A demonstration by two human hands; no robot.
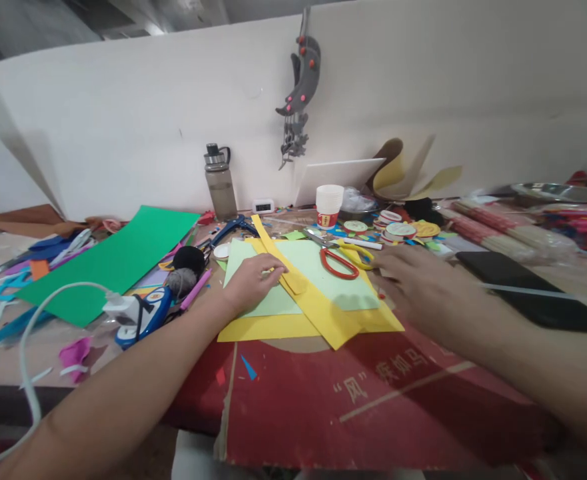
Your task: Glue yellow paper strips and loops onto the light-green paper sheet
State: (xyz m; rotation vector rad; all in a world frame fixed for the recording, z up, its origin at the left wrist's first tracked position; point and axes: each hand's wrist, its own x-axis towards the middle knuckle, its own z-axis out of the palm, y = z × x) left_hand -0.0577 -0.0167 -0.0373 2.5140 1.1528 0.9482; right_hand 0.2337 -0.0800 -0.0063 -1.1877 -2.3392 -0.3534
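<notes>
My left hand (253,280) lies knuckles up on a pale green sheet (318,273), its fingers curled on a long yellow foam strip (280,257) that runs diagonally across it. A larger yellow sheet (323,317) lies under both. My right hand (416,283) is blurred by motion, palm down just right of the sheets, close to the red-handled scissors (338,262) and yellow-handled scissors (358,253). Nothing shows in it; its fingers are smeared.
A big green sheet (116,260), a blue and white glue gun (140,313) with a white cord, yarn balls (186,270), a water bottle (220,181), stacked paper cups (329,205), round stickers (398,230), a black phone (528,290), stick bundles (503,237) and red cardboard (363,400) crowd the table.
</notes>
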